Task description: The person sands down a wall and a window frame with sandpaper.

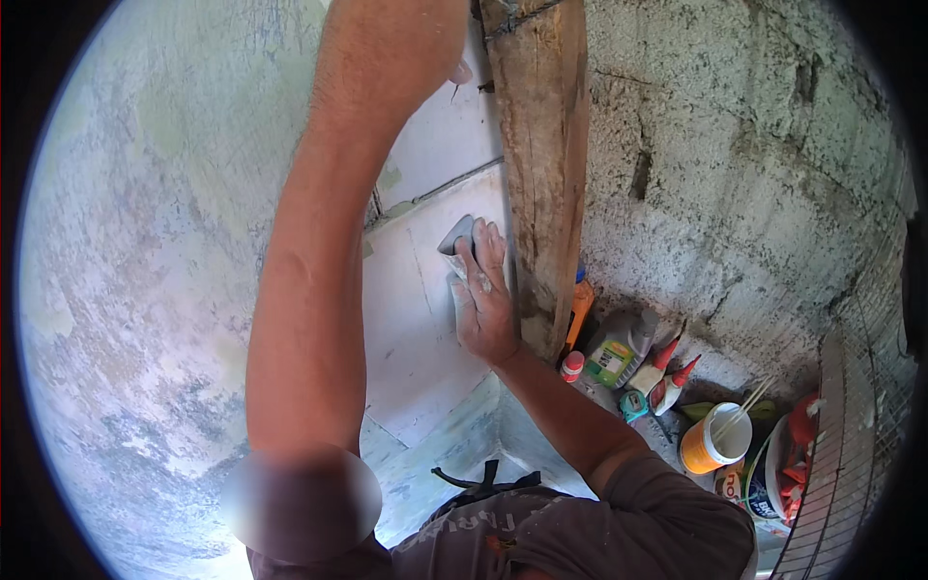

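Note:
My left forearm rises up the left of the view, and my left hand (406, 51) is at the top edge, partly cut off; one fingertip shows by the white panelled surface, and what the hand holds cannot be seen. Lower down, my right hand (482, 290) lies against the white panel (406, 290), its fingers dusted with white. Under its fingertips is a small grey, roughly triangular flat pad or scraper (458, 235), pressed to the panel. A dark joint (457, 177) crosses the panels above that hand. The exact kind of grey tool is unclear.
A wooden post (540, 167) stands right of the panels, before a rough concrete wall (710, 181). Beside my right arm are a grey bottle (620, 348), red-tipped glue bottles (678, 380), a tape measure (634, 406), an orange-and-white tub (714, 438) and wire mesh (834, 449).

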Available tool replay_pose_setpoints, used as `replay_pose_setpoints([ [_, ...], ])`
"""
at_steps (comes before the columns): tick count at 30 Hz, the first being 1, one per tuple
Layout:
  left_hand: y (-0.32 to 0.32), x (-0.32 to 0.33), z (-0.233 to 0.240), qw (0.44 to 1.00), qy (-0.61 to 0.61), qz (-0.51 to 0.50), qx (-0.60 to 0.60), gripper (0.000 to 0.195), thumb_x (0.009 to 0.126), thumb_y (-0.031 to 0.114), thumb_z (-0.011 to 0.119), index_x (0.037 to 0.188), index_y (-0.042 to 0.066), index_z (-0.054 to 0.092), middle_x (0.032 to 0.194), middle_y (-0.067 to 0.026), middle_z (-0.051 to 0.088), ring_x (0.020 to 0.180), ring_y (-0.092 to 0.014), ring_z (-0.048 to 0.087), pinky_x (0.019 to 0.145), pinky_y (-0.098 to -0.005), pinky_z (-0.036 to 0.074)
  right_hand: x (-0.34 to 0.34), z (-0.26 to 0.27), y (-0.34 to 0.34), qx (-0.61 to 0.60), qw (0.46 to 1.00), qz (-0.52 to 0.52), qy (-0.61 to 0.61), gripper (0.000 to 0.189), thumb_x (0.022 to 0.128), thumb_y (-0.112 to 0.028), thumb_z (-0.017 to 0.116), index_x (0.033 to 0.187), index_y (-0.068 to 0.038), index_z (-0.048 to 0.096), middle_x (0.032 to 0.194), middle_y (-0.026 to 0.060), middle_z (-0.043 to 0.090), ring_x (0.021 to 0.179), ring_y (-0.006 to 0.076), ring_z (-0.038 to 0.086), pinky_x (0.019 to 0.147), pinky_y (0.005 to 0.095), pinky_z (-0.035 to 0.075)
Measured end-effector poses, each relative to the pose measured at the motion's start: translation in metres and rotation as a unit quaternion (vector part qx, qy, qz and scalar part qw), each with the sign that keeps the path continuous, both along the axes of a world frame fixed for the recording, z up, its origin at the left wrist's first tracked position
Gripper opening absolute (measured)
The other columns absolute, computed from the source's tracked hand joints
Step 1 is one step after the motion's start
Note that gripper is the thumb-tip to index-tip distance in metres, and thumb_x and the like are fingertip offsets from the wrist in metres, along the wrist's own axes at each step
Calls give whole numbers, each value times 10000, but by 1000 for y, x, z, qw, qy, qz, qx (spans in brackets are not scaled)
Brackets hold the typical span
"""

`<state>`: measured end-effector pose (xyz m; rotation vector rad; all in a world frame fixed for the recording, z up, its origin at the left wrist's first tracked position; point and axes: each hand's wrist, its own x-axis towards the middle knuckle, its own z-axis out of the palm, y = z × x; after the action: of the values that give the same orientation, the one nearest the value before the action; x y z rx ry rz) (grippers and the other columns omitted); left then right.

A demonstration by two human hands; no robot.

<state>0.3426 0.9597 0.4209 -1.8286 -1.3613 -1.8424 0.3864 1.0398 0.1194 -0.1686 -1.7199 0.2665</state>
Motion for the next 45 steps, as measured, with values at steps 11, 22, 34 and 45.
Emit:
replay_pose_setpoints([
  [11, 17, 3, 9, 934, 226, 273, 41, 485, 1009, 361, 553, 940, -117, 596, 916, -327, 663, 912, -487, 663, 848, -526, 530, -4, 29, 24, 24, 996, 11, 89, 446, 963, -56, 571, 1393, 63, 553, 1586, 290, 343, 1437, 578, 298, 1171, 681, 210],
  [22, 13, 18, -2, 982, 55, 17, -180, 385, 1046, 231, 468, 1017, -134, 587, 846, -274, 671, 796, -387, 716, 733, -457, 576, 5, 19, 16, 29, 996, -74, 39, 452, 985, -72, 551, 1434, -25, 564, 1609, 278, 312, 1478, 511, 289, 1208, 619, 190],
  [34, 25, 23, 33, 979, 42, 66, -189, 357, 1010, 168, 466, 793, -87, 592, 767, -269, 653, 723, -350, 679, 743, -465, 537, 8, -1, -1, 29, 999, -3, -17, 497, 961, -39, 569, 1457, -66, 549, 1612, 261, 320, 1471, 526, 290, 1211, 602, 195],
  [45, 65, -21, -23, 897, 297, 225, 238, 315, 1017, 167, 472, 854, -72, 596, 800, -296, 621, 742, -485, 597, 718, -533, 487, 4, 0, -3, 36, 999, -15, -16, 469, 945, -4, 576, 1414, -2, 576, 1613, 268, 314, 1477, 528, 277, 1203, 622, 190],
])
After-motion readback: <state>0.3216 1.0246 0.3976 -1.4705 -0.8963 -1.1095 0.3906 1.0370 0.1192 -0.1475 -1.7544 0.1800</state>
